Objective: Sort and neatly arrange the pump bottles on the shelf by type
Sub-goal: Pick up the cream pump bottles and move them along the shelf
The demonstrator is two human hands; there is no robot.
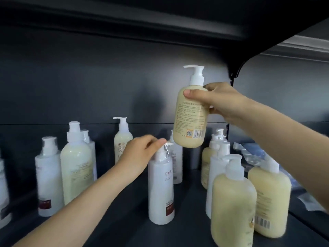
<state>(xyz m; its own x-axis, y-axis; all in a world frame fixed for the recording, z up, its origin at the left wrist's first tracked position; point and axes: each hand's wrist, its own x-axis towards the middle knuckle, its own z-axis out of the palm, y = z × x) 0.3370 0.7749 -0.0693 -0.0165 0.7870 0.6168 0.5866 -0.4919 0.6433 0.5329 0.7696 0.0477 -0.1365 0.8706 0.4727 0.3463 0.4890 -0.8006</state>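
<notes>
A squat cream-yellow plastic pump bottle [191,120] is gripped by the right hand [220,102], thumb across its front and fingers curled behind. It is held upright in the air above the dark grey shelf [188,198]. Its white pump spout is turned left, and a printed back label with a barcode and an orange square code is shown to the camera. The fingertips of the left hand [140,155] are closed on the film-wrapped pump of a tall white plastic bottle with a dark red band [161,191]. This bottle stands upright mid-shelf, just below the raised one. To the right, more squat cream bottles [233,202] are grouped with taller white ones. To the left, a tall pale yellow bottle [76,168] and a slender cream bottle with printed characters [122,141] are seen. Crumpled clear film [249,154] lies at the far right.
</notes>
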